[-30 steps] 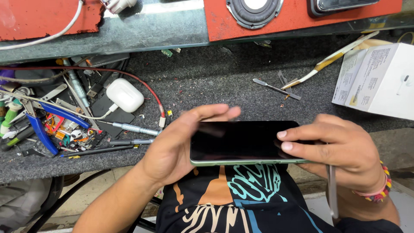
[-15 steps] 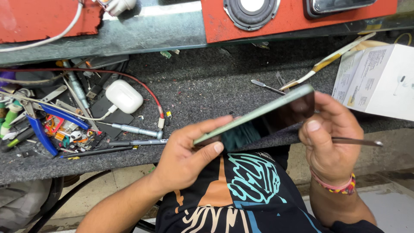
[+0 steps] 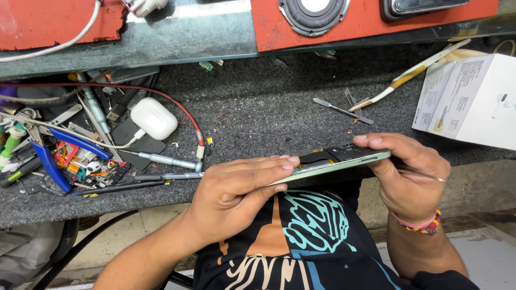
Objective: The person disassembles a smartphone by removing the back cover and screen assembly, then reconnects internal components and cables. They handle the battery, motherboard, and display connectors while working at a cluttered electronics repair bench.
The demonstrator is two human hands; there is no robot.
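Observation:
I hold a slim pale-green smartphone (image 3: 344, 162) nearly edge-on above my lap, its opened inside facing up with dark parts showing. My left hand (image 3: 236, 196) grips its left end, fingers laid flat over the top, thumb under. My right hand (image 3: 406, 174) holds the right end between fingers and thumb, and also pinches a thin metal pick (image 3: 424, 173) that sticks out to the right. A beaded bracelet sits on my right wrist.
A dark grey mat covers the bench (image 3: 258, 115). Left: blue-handled pliers (image 3: 51, 156), screwdrivers (image 3: 164, 160), a white earbud case (image 3: 154, 118), red wire, small parts. Metal tweezers (image 3: 344, 110) lie mid-bench. A white box (image 3: 473, 99) sits right. A red panel with a speaker (image 3: 314, 13) runs behind.
The phone has turned from screen-up, through a tilt, to nearly edge-on with its open inside up. My left fingers now lie over its top; my right hand shifted along its right end.

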